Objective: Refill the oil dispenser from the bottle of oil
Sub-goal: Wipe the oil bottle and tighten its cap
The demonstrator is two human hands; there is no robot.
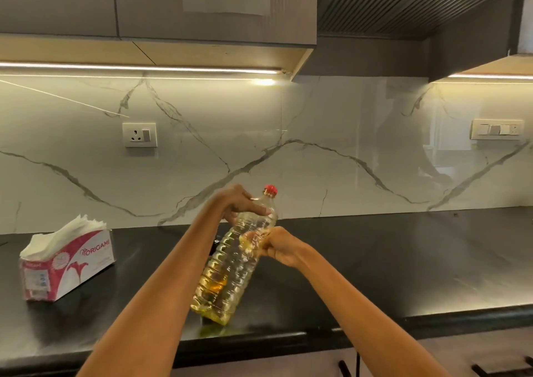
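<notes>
Oil, yellow and filling a clear ribbed plastic bottle (230, 261) with a red screw cap (270, 189), is tilted above the black worktop (403, 261), cap on. No dispenser is visible. This looks like the opening step; next the cap must come off. The left hand (240, 205) grips the shoulder; the right hand (281, 247) clasps the middle.

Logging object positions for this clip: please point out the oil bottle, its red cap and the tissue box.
oil bottle (230, 264): head view, on the ribbed clear body.
red cap (270, 189): head view, on the cap's side.
tissue box (78, 264): head view, on the printed front face.
</notes>
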